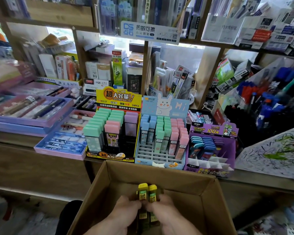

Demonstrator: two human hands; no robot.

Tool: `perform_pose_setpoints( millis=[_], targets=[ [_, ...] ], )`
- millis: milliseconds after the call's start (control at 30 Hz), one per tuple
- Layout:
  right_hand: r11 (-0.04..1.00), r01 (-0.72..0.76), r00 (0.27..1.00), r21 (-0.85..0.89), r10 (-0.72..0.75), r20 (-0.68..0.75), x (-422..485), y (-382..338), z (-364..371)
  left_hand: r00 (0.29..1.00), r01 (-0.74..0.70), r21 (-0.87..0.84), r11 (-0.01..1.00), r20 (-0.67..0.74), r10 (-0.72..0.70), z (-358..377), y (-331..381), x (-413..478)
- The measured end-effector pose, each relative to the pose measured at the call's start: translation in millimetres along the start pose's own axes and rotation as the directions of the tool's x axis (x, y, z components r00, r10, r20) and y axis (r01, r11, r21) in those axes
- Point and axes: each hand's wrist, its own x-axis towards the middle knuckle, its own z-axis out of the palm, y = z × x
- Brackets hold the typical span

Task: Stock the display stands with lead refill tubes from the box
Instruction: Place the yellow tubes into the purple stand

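My left hand [126, 212] and right hand [167, 211] pinch yellow-capped lead refill tubes [148, 193] inside the brown cardboard box [168, 175]; best lifted level, together.

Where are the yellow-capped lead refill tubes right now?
Head view, bottom centre: the yellow-capped tubes are gripped upright by the left hand and right hand over the open cardboard box, in front of the blue rabbit display stand.

The bottom edge cuts off the box's [209, 200] near wall and both wrists. The left hand [126, 212] and right hand [163, 211] cover the middle of the tubes [143, 195], hiding fingertips and tube count. Left trays [29, 107] and right pens [270, 102] are blurred; tube print is unreadable.
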Motion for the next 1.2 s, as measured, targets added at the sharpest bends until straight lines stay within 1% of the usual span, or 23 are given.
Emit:
perform_pose_setpoints(
  millis=[100, 200, 267, 367, 433, 500, 533, 600, 633, 700, 733, 767, 833, 900, 933, 1033, 1100, 1133, 1200],
  targets=[
    [0.999, -0.027, 1.0, 0.03, 0.027, 0.006, -3, -2, -5, 1.0, -0.02, 0.031, 0.999, 0.024, 0.019, 1, -3, 4],
    [0.993, -0.033, 0.999, 0.109, 0.031, 0.017, -5, -3, -11, 0.998, -0.054, 0.017, 0.998, 0.022, 0.054, 3, -3, 2],
    [0.988, -0.047, 0.997, 0.15, 0.037, 0.066, -10, -6, -15, 0.998, -0.06, 0.016, 0.998, 0.01, 0.06, 4, 2, -1],
    [0.989, -0.047, 0.992, 0.141, 0.03, 0.122, -18, -13, -22, 0.997, -0.073, 0.019, 0.997, 0.009, 0.073, 2, 9, -6],
    [0.987, -0.025, 0.988, 0.159, 0.0, 0.156, -23, -12, -30, 0.992, -0.109, 0.022, 0.994, 0.06, 0.108, -2, 9, -8],
    [0.978, 0.028, 0.959, 0.208, -0.085, 0.27, -28, -8, -39, 0.989, -0.111, 0.003, 0.994, 0.098, 0.11, -5, 10, -14],
    [0.975, 0.049, 0.946, 0.218, -0.115, 0.303, -31, -7, -43, 0.991, -0.091, -0.038, 0.995, 0.096, 0.094, -5, 10, -11],
    [0.97, 0.034, 0.953, 0.24, -0.104, 0.283, -34, -10, -50, 0.992, -0.061, -0.115, 0.991, 0.099, 0.073, -4, 15, -15],
    [0.966, 0.01, 0.956, 0.259, -0.086, 0.281, -36, -13, -51, 0.988, -0.05, -0.142, 0.989, 0.135, 0.069, -4, 17, -24],
    [0.961, -0.025, 0.943, 0.277, -0.069, 0.325, -45, -21, -51, 0.969, -0.019, -0.223, 0.975, 0.235, 0.072, -5, 14, -39],
    [0.958, -0.026, 0.939, 0.285, -0.074, 0.337, -49, -23, -51, 0.967, -0.047, -0.26, 0.965, 0.23, 0.109, -3, 10, -38],
    [0.955, -0.011, 0.936, 0.296, -0.094, 0.339, -52, -22, -53, 0.97, -0.041, -0.267, 0.963, 0.222, 0.103, 1, 10, -35],
    [0.954, 0.05, 0.934, 0.295, -0.149, 0.325, -58, -23, -54, 0.963, 0.032, -0.291, 0.956, 0.264, 0.048, 8, 17, -38],
    [0.954, 0.103, 0.923, 0.281, -0.197, 0.33, -63, -26, -55, 0.953, 0.042, -0.24, 0.97, 0.301, 0.033, 13, 22, -39],
    [0.958, 0.13, 0.918, 0.257, -0.214, 0.334, -65, -28, -56, 0.948, 0.049, -0.244, 0.968, 0.316, 0.032, 14, 22, -40],
    [0.96, 0.215, 0.897, 0.18, -0.267, 0.351, -69, -30, -61, 0.934, 0.007, -0.215, 0.977, 0.35, 0.07, 10, 21, -45],
    [0.957, 0.243, 0.883, 0.16, -0.286, 0.371, -72, -30, -63, 0.916, -0.018, -0.215, 0.976, 0.388, 0.102, 11, 23, -50],
    [0.956, 0.244, 0.89, 0.162, -0.287, 0.355, -72, -30, -62, 0.915, -0.023, -0.236, 0.971, 0.387, 0.116, 12, 23, -53],
    [0.959, 0.218, 0.929, 0.184, -0.261, 0.261, -70, -30, -62, 0.924, -0.035, -0.272, 0.962, 0.357, 0.135, 14, 24, -57]
  ],
)
